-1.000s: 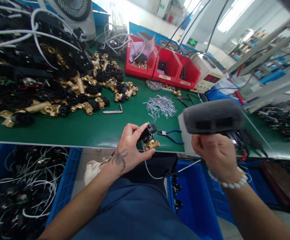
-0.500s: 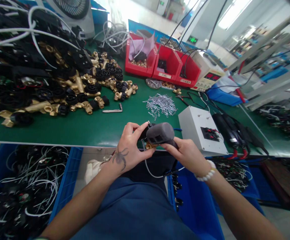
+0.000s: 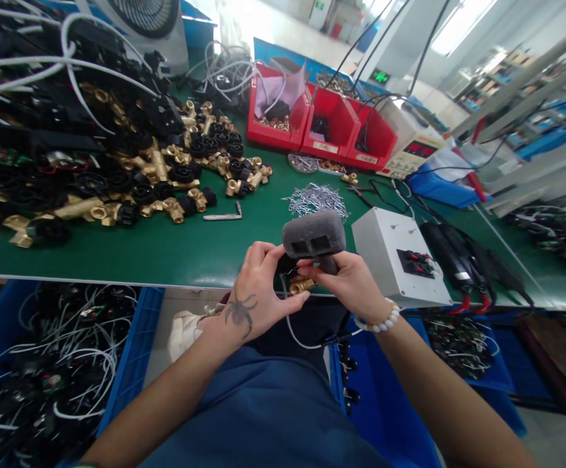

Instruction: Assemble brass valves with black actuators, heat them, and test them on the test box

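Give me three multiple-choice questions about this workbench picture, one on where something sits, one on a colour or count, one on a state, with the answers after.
1. Where is the white box with the black switch panel?
A. on the green bench right of the hands
B. inside a red bin
C. in a blue crate

2. How many red bins stand in a row at the back?
A. one
B. three
C. five

3. What is the left hand doing?
A. resting flat on the bench
B. hanging empty
C. gripping a brass fitting

Answers: 1 A, it sits on the green mat beside the right hand. 2 B, three are side by side. 3 C, the fingers close around it.
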`<move>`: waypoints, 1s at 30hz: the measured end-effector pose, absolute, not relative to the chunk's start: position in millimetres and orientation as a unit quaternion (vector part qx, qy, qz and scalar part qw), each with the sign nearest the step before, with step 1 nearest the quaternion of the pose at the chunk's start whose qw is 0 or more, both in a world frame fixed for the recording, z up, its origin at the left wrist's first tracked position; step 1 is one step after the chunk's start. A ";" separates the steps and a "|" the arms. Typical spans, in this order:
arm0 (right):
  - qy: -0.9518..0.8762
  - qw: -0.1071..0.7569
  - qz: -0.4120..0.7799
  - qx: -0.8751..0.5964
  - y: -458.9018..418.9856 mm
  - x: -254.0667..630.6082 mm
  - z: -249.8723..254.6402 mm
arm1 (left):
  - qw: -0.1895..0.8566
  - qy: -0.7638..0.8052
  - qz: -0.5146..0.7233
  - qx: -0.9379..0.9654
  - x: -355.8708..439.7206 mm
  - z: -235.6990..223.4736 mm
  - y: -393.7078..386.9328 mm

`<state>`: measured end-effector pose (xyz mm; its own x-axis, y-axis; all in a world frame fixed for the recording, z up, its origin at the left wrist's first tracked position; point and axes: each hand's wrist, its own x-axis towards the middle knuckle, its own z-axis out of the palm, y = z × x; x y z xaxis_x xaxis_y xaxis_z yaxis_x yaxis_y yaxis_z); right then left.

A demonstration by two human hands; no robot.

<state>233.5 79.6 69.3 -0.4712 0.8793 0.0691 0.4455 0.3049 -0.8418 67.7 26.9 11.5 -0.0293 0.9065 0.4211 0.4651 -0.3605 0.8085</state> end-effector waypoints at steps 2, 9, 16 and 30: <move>-0.767 0.268 0.380 -0.443 79.3 231.7 72.6 | 0.204 0.523 0.491 0.666 68.6 11.4 27.8; -0.763 0.257 0.345 -0.483 76.1 226.6 75.9 | 0.168 0.528 0.476 0.683 70.6 10.9 30.4; -0.763 0.242 0.353 -0.484 75.1 232.0 78.8 | 0.153 0.542 0.487 0.667 78.2 13.3 25.1; -0.811 0.253 0.136 -0.510 50.2 282.6 112.4 | 0.174 0.547 0.515 0.636 79.2 10.7 27.1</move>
<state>282.6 50.2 112.4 -0.3529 0.8954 0.2715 0.7583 0.4437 -0.4776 79.2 27.1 10.7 -0.1292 0.8761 0.4646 0.5169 -0.3403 0.7855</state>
